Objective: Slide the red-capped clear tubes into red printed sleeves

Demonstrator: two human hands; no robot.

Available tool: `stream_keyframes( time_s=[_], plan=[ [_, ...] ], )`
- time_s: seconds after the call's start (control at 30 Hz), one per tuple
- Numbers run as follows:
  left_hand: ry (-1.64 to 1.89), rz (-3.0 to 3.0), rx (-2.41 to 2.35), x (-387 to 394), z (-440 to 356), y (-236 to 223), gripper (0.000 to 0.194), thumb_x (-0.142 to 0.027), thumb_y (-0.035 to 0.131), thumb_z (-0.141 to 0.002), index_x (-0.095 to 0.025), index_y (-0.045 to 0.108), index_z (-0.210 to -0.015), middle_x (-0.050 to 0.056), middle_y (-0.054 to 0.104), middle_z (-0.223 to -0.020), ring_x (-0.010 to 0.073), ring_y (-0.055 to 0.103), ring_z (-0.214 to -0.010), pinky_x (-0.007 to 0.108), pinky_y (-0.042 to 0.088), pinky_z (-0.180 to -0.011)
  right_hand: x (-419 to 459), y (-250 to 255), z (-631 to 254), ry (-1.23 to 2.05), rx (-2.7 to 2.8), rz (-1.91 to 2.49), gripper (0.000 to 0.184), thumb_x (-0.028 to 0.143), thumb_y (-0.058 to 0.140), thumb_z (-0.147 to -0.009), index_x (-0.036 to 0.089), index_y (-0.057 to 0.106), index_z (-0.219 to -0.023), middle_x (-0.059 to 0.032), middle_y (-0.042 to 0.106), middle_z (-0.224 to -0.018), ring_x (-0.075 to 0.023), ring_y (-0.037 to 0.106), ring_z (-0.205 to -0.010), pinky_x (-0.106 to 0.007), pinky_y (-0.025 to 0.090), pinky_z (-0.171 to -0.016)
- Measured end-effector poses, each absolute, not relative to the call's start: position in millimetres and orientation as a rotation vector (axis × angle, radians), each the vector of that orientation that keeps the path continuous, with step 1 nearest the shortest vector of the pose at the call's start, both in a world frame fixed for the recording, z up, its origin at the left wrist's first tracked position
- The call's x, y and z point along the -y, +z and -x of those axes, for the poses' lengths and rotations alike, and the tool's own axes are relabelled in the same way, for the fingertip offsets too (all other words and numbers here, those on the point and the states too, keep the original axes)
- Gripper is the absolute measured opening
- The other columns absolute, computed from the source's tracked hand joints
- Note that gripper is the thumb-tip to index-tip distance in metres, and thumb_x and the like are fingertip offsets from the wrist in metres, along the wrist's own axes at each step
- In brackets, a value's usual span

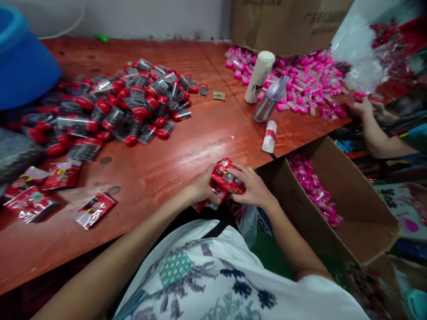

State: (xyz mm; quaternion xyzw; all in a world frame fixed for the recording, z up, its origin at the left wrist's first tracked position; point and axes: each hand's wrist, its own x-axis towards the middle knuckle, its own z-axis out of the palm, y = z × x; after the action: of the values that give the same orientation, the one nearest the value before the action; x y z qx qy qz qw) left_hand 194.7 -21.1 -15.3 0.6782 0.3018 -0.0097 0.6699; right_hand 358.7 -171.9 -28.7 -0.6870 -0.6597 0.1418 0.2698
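At the table's front edge, my left hand (204, 186) is closed on red printed packets (218, 189). My right hand (251, 186) grips a shiny red packet (230, 178) from the other side, its fingers curled over the top. How many packets are between the hands cannot be told. To the left lies a single red packet (95, 210), with several more packets (33, 203) beyond it. A big heap of clear containers with red caps (133, 100) covers the table further back; dark contents show inside them.
A blue tub (23, 58) stands at the far left. A white bottle (260, 76), a lilac-topped bottle (269, 100) and a small white-and-red tube (269, 137) are near a pink heap (307, 82). An open carton (353, 222) sits below right. A co-worker's hand (365, 109) touches pink items.
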Motion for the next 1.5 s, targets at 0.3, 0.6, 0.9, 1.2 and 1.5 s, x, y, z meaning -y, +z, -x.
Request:
stream_keyframes(
  time_s=[0.3,0.6,0.9,1.2,1.5],
  plan=[
    [-0.321,-2.149,-0.613,123.1,-265.6,-48.4,0.102,0.004,0.065,-0.053,-0.018,0.028,-0.146,0.022,0.061,-0.113,0.0346,0.064,-0.093,0.035,0.047,-0.073,280.8,-173.8,-380.6,0.278,1.168,1.959,0.071,0.032,0.070,-0.068,0.025,0.044,-0.133,-0.0130,0.039,-0.140,-0.0286,0.043,-0.128,-0.045,0.039,-0.103],
    [-0.266,-1.118,-0.762,88.1,-206.8,-63.9,0.074,-0.017,0.080,-0.054,-0.019,0.053,-0.122,0.007,0.069,-0.082,0.0192,0.064,-0.054,0.027,0.046,-0.049,292.7,-230.1,-372.7,0.260,0.746,2.122,0.039,0.015,0.042,-0.070,0.018,0.064,-0.102,-0.0104,0.062,-0.106,-0.0220,0.060,-0.099,-0.043,0.049,-0.089],
    [-0.088,-0.657,-0.574,86.7,-114.9,-51.1,0.039,-0.006,0.071,-0.061,-0.013,0.061,-0.098,0.014,0.073,-0.088,0.0219,0.068,-0.084,0.027,0.047,-0.072,205.3,-95.3,-322.2,0.135,0.974,1.633,0.018,0.010,0.050,-0.081,0.021,0.061,-0.090,-0.0051,0.061,-0.092,-0.0189,0.060,-0.089,-0.037,0.049,-0.082],
    [0.169,-0.455,-0.561,69.0,-76.9,-11.0,0.025,-0.016,0.068,-0.071,-0.012,0.061,-0.095,0.018,0.072,-0.090,0.0299,0.070,-0.075,0.042,0.054,-0.062,48.8,-16.1,-277.0,0.245,1.673,1.397,0.027,0.013,0.048,-0.088,0.023,0.060,-0.110,-0.0077,0.064,-0.099,-0.0199,0.059,-0.091,-0.035,0.051,-0.080],
    [0.870,-0.142,-1.066,-2.6,-35.3,33.2,0.024,-0.009,0.060,-0.075,-0.012,0.063,-0.099,0.010,0.073,-0.085,0.0205,0.069,-0.064,0.029,0.055,-0.051,-112.8,-22.3,-259.0,0.101,2.070,1.862,0.067,0.054,0.054,-0.084,0.033,0.032,-0.144,-0.0072,0.019,-0.155,-0.0385,0.014,-0.141,-0.062,0.026,-0.104]
  ],
)
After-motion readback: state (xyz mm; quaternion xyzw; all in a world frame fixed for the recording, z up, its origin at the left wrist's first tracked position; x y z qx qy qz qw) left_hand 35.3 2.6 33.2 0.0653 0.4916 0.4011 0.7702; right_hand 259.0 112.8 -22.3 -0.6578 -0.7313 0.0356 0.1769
